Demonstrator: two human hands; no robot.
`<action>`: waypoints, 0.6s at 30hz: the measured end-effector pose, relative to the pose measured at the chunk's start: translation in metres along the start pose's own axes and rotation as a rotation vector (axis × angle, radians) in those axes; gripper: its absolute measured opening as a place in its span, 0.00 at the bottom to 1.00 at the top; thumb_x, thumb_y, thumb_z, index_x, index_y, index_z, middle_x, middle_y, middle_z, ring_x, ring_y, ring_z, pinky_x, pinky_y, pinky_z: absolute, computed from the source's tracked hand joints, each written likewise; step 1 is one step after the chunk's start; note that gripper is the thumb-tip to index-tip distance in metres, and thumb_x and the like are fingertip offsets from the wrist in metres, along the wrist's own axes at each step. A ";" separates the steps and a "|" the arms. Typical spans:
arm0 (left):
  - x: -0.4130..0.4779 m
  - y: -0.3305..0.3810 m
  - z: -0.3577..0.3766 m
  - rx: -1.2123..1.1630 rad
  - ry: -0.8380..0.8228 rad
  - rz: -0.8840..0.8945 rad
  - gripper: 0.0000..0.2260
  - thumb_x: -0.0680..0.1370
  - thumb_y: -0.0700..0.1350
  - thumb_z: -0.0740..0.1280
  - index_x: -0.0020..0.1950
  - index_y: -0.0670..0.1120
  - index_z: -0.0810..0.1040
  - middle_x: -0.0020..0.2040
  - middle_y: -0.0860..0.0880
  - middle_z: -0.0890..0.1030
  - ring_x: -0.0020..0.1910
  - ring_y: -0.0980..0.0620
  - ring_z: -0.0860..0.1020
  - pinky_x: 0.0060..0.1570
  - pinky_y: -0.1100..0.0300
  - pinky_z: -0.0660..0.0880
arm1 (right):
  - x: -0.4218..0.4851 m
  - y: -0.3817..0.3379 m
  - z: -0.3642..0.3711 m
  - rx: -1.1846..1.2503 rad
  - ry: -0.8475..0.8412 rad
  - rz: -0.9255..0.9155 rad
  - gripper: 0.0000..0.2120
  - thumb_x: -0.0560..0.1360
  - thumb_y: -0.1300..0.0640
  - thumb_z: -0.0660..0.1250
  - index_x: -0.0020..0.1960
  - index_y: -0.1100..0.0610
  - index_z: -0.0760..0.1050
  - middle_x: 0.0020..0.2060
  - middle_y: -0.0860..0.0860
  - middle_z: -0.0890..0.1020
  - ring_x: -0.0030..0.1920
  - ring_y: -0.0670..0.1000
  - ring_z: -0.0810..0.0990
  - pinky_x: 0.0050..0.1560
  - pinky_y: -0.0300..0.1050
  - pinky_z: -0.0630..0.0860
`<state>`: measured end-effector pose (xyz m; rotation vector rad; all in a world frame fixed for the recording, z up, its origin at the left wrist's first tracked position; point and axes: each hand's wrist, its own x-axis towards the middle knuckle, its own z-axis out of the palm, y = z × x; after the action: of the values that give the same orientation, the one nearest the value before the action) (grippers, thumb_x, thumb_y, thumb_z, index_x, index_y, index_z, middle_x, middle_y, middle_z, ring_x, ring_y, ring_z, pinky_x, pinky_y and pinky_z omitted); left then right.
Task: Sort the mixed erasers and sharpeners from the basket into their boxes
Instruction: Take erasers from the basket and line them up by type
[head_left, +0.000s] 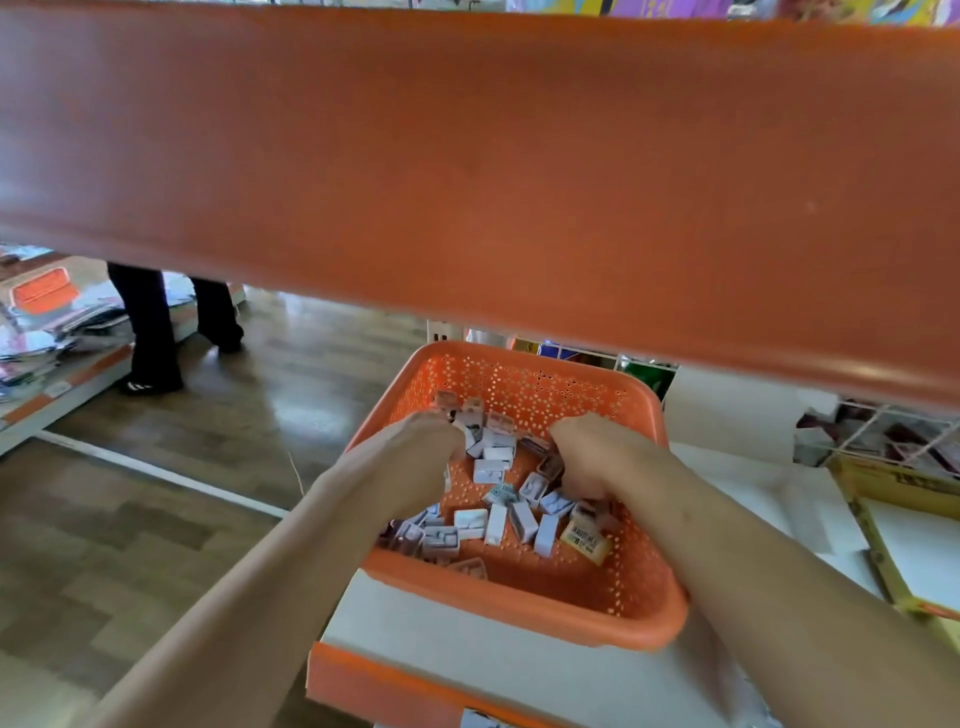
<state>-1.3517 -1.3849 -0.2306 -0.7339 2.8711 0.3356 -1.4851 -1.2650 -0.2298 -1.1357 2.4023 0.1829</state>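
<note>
My left hand (431, 441) and right hand (587, 457) dip into the basket (519, 603), fingers curled under; whether they grip anything, I can't tell.

Both your arms reach forward and down, bare to the elbow, and draw closer together toward the hands. Your left forearm (311, 545) runs up from the lower left, your right forearm (737, 551) from the lower right. Your left hand (423, 441) and right hand (589, 449) sit side by side, apart, backs up. Each hand's fingers curl down and away behind the knuckles, so you cannot tell whether they hold anything.
</note>
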 end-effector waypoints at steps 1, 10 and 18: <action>0.000 0.000 0.001 0.003 -0.007 -0.003 0.19 0.80 0.35 0.61 0.68 0.50 0.72 0.72 0.48 0.67 0.64 0.52 0.72 0.59 0.62 0.69 | 0.000 0.000 0.000 -0.003 0.009 0.002 0.15 0.77 0.66 0.62 0.63 0.59 0.68 0.59 0.56 0.76 0.50 0.53 0.74 0.34 0.37 0.66; 0.000 -0.005 0.005 -0.057 -0.011 0.021 0.15 0.79 0.39 0.63 0.63 0.52 0.76 0.67 0.50 0.71 0.58 0.53 0.75 0.55 0.61 0.74 | 0.004 0.003 -0.004 0.084 0.262 0.026 0.16 0.72 0.55 0.71 0.56 0.59 0.72 0.46 0.51 0.73 0.43 0.50 0.75 0.37 0.39 0.72; -0.001 -0.002 0.002 -0.097 0.003 0.023 0.12 0.80 0.41 0.63 0.63 0.51 0.76 0.69 0.49 0.70 0.60 0.52 0.74 0.56 0.62 0.71 | 0.010 -0.001 -0.005 0.074 0.269 -0.037 0.17 0.78 0.45 0.63 0.55 0.59 0.73 0.49 0.54 0.77 0.47 0.53 0.78 0.47 0.48 0.77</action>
<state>-1.3497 -1.3856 -0.2329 -0.7180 2.8852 0.4803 -1.4915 -1.2740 -0.2303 -1.2373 2.5933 -0.0762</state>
